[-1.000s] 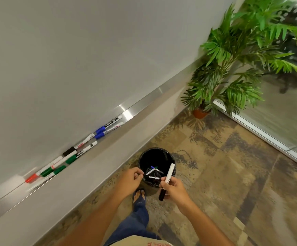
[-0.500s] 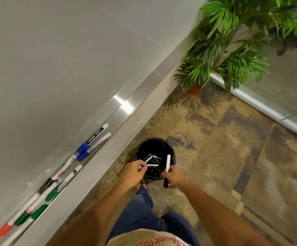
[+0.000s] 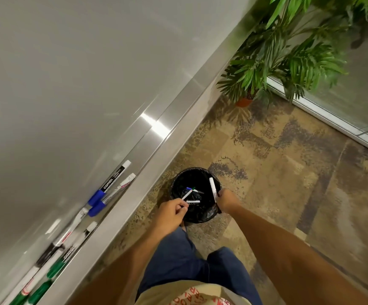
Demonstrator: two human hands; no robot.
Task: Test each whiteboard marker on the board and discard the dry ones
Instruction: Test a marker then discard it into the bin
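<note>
The right hand (image 3: 226,200) grips a white marker (image 3: 213,188) by its lower end, fingers curled round the barrel, so that the white end points up and away over the rim of the bin (image 3: 209,213). The left hand (image 3: 171,213) hangs over the near left edge of the bin with its fingers curled; whether it pinches anything cannot be told, since a white marker lying in the bin seems to meet its fingertips. The bin is black, lined with a dark bag, and stands on the patterned carpet (image 3: 288,183) just beside the wall under the board (image 3: 79,73). Inside it lie several discarded markers (image 3: 190,195), white barrels with blue and green tips showing. Along the metal ledge (image 3: 174,111) at the foot of the board rest more markers: two with blue caps (image 3: 97,202), one of them marked "camlin", and further toward the lower left, blurred, ones with black and green caps (image 3: 53,269). A potted plant (image 3: 273,62) stands in the corner by a glass panel (image 3: 354,95), well apart from the bin. The person's blue trouser legs (image 3: 189,265) show below the forearms, with a foot partly hidden behind the bin.
</note>
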